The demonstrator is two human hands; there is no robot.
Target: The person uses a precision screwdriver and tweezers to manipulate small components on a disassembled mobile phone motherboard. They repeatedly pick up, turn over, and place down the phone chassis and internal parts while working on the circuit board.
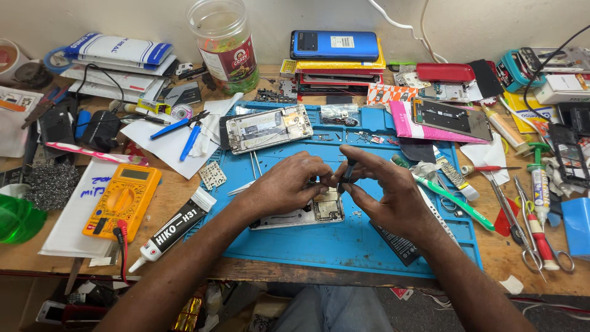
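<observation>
My left hand (289, 184) rests on an opened phone body (319, 210) lying on the blue work mat (344, 240), its fingers curled toward a small part I cannot make out. My right hand (384, 190) pinches a thin dark tool (347, 172) upright, tip down over the phone's top end. The fingertips of both hands nearly meet above the phone. A second opened phone frame (265, 128) lies at the mat's far left. A black flat battery (396, 246) lies partly under my right wrist.
A yellow multimeter (123, 200) and a black-and-white glue tube (172, 229) lie left of the mat. Tweezers, scissors (541, 255), a green toothbrush (455, 201) and syringes crowd the right. A plastic jar (224, 46) and stacked phones (335, 55) stand at the back.
</observation>
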